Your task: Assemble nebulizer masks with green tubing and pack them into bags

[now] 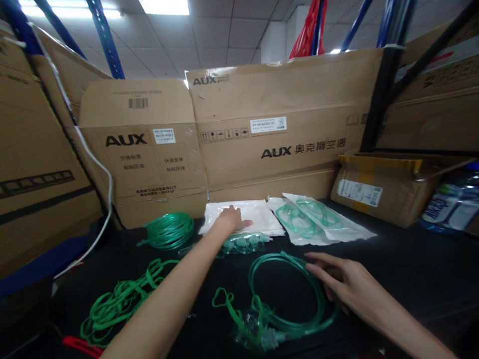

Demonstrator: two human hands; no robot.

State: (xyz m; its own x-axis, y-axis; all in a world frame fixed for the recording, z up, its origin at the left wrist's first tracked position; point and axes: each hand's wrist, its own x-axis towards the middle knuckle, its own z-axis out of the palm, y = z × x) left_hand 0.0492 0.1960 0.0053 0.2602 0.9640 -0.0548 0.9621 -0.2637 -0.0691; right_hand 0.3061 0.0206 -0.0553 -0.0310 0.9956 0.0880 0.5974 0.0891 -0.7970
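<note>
My left hand (232, 219) lies over a stack of white pouches (264, 218), fingers stretched out and flat on top. Just in front of the stack lies a row of clear green-tinted plastic pieces (247, 243). My right hand (342, 281) is at the right edge of a coil of green tubing (286, 257), its upper fingers extended and apart; its lower fingers are partly hidden. An oxygen mask (258, 329) with a green strap (234, 314) lies at the near end of that coil, slightly blurred.
A green tubing coil (170, 231) and tangled green elastic straps (123, 296) lie left. Pouches with green tubing inside (318, 217) are right of the stack. Cardboard (277, 139) walls the back; a box (377, 184) and a bottle (452, 204) stand right. A white cable (107, 179) hangs left.
</note>
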